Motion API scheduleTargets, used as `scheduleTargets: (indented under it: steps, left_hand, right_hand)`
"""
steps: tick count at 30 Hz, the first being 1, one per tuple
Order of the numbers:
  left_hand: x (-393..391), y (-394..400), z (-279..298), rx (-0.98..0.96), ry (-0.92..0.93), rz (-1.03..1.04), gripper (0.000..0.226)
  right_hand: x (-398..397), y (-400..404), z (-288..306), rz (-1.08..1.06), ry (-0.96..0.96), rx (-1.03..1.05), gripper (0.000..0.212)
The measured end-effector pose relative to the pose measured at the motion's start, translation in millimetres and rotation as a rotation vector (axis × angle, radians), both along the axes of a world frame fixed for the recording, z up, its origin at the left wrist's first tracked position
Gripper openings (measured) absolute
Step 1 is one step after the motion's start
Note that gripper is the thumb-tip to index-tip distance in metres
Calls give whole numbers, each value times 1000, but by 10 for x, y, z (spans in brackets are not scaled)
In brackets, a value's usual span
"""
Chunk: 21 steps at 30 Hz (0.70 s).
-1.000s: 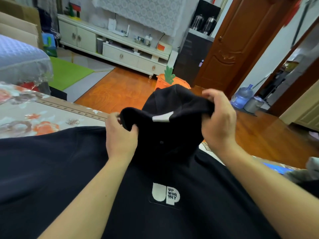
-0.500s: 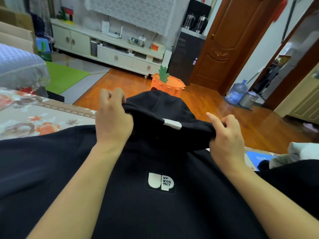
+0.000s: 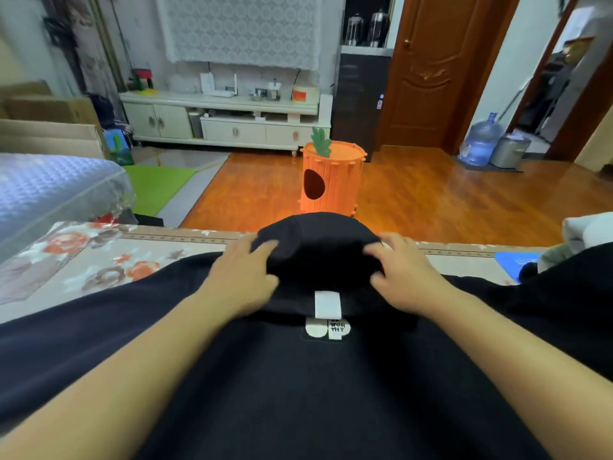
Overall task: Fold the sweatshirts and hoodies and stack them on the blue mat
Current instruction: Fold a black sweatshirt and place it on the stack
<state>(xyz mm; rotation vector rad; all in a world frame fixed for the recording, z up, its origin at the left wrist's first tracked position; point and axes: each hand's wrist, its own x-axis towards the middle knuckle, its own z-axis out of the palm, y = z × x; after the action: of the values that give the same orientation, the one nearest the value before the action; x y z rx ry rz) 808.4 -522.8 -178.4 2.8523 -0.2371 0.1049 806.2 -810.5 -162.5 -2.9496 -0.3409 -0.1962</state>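
Observation:
A black hoodie point(image 3: 298, 393) lies spread across the table in front of me, back side up, with a small white logo patch point(image 3: 325, 330) below the neck. Its hood point(image 3: 318, 240) is folded down flat toward the table's far edge, and a white label point(image 3: 327, 303) shows at the neckline. My left hand point(image 3: 242, 273) rests on the hood's left side with fingers spread, slightly blurred. My right hand point(image 3: 401, 270) presses the hood's right side with bent fingertips. A corner of the blue mat point(image 3: 512, 260) shows at the right, partly covered by dark cloth.
A floral tablecloth point(image 3: 99, 257) covers the table at left. Pale garments point(image 3: 583, 227) are piled at the right edge. Beyond the table stand an orange carrot-shaped stool point(image 3: 331, 177) on the wood floor, a white cabinet point(image 3: 225, 124) and a water jug point(image 3: 481, 141).
The hood was held up in both hands; it has come down flat onto the hoodie. Both hands let go of their grip and now lie on top of it.

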Motion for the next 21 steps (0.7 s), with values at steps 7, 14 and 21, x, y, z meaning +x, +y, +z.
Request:
scheduleTargets:
  steps: [7,14,21]
  left_hand:
    - [638,-78,-333,-355,-156,-37,96]
    - [1066,77,-54,-479,111,-211,74]
    - [906,276,411,-744,64,-214,36]
  right_hand:
    - [616,158,-227,-171,8,421,111]
    - [981,-35,-27,4,74,598,27]
    - [702,-6,715,165,-4,618,14]
